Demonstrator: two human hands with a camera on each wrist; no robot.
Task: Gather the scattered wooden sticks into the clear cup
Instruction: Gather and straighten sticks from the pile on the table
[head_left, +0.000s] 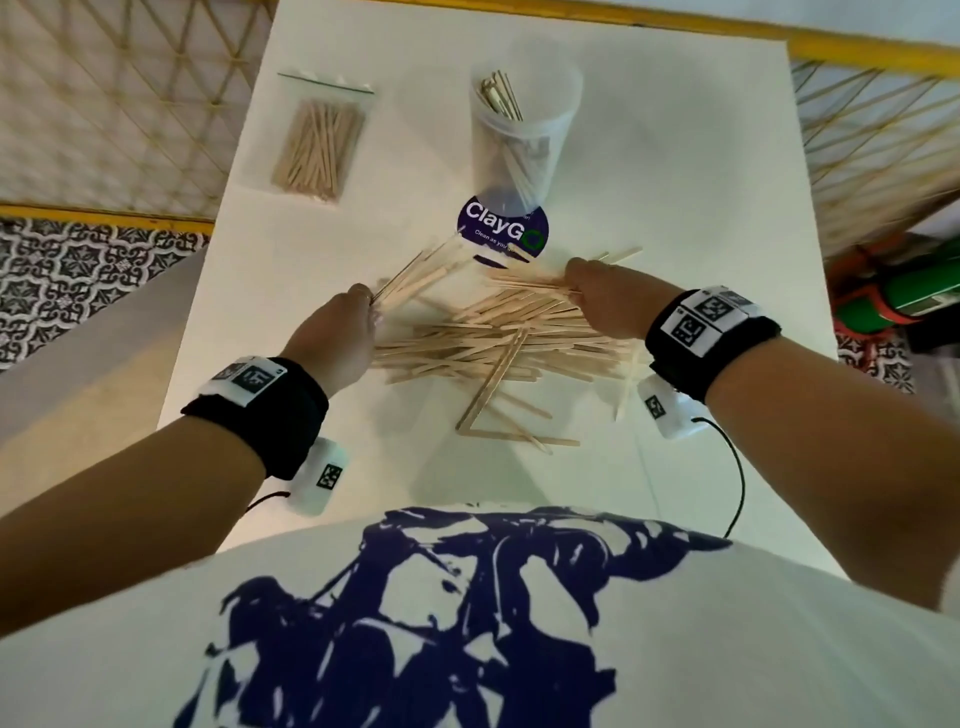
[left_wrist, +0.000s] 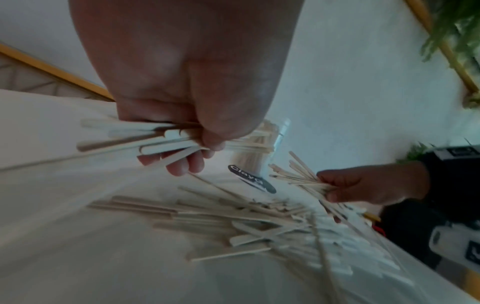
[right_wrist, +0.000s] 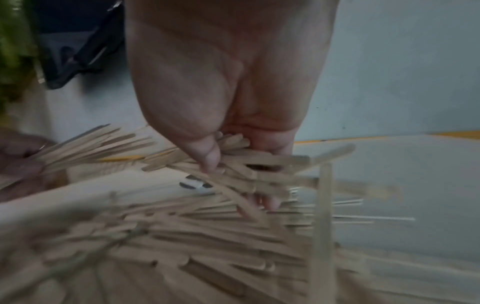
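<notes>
Wooden sticks (head_left: 498, 348) lie piled on the white table (head_left: 675, 156), on my side of the clear cup (head_left: 522, 130), which stands upright and already holds several. My left hand (head_left: 337, 332) is curled round 1 fanned bundle (head_left: 415, 275); my right hand (head_left: 608, 296) clamps a 2nd bundle (head_left: 540, 283) over the pile. A bag of sticks (head_left: 317, 145) lies left of the cup; a round sticker (head_left: 501, 231) sits at its base.

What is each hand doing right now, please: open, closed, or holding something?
Left hand: closed, gripping a bundle of wooden sticks.
Right hand: closed, gripping another bunch of sticks.
</notes>
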